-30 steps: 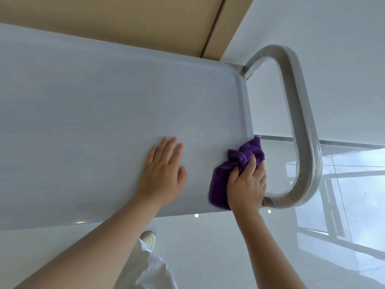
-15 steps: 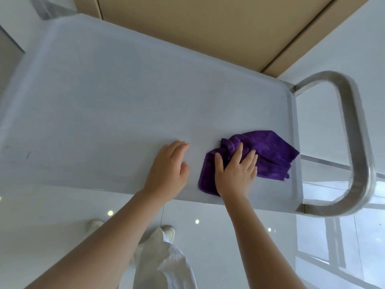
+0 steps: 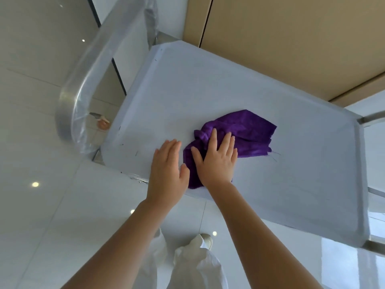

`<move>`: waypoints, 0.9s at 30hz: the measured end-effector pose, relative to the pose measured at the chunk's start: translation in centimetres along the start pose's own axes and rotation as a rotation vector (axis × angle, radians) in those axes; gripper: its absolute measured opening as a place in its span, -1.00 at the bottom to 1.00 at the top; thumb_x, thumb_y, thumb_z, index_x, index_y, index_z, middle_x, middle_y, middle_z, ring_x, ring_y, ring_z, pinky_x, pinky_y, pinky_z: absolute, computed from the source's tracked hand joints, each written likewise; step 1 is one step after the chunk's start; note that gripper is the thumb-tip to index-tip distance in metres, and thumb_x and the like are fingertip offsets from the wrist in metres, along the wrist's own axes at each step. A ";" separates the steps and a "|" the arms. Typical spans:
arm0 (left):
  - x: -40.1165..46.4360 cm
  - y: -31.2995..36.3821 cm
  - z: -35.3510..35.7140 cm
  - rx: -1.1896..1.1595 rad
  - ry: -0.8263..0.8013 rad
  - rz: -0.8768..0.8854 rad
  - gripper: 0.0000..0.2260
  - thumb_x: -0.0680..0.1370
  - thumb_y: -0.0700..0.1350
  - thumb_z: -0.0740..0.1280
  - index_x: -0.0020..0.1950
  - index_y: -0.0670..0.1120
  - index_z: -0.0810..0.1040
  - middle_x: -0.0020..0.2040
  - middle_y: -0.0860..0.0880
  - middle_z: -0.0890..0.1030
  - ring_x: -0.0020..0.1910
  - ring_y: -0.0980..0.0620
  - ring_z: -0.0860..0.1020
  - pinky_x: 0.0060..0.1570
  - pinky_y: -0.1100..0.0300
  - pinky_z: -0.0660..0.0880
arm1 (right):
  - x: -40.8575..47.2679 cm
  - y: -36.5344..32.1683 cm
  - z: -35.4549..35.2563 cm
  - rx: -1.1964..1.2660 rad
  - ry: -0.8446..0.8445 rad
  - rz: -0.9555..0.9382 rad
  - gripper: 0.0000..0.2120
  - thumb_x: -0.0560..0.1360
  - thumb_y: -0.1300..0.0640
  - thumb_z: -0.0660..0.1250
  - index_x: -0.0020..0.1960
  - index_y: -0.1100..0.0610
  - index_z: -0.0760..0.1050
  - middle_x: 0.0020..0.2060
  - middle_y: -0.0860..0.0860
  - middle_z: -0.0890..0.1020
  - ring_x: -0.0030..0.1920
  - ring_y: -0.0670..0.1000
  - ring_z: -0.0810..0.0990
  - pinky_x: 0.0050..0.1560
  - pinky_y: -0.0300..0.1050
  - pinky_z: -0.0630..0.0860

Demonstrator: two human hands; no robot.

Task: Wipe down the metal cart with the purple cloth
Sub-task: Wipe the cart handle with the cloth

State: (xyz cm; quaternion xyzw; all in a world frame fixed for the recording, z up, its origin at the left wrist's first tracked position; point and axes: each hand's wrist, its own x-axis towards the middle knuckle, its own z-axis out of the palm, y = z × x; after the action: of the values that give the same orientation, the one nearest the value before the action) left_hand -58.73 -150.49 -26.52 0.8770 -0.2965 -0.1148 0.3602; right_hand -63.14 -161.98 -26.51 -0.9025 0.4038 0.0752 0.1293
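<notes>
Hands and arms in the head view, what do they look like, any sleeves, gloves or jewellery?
Both forearms are bare to the bottom edge of the picture, with no sleeves showing. The left hand and right hand wear no gloves, and no rings, watch or bracelets are visible.

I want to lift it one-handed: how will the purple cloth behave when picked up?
The purple cloth lies bunched in soft folds under the right hand, so it will probably droop limply. It looks thin, likely light. Loose threads suggest mild snagging.

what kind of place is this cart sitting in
Probably an indoor commercial or institutional space, though that is uncertain. The glossy pale tiled floor mirrors ceiling spotlights, beige wall panels stand behind the cart, and its handle still wears plastic wrap.
</notes>
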 end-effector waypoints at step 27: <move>-0.1 -9.1 -6.3 -0.080 0.072 -0.210 -0.32 0.49 0.38 -0.24 0.45 -0.04 -0.19 0.45 0.14 -0.16 0.43 0.32 -0.25 0.36 0.44 -0.32 | 12.4 -18.5 0.9 0.072 0.041 -0.383 -0.43 0.57 -0.18 0.10 0.50 0.00 0.12 0.53 0.12 0.03 0.52 0.15 -0.08 0.48 0.05 -0.12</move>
State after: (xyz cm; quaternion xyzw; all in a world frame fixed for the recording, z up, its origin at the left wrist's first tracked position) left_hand -52.24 -141.71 -28.42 0.8917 -0.1849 -0.1324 0.3913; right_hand -41.11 -158.66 -27.15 -0.9590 0.2297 0.0163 0.1650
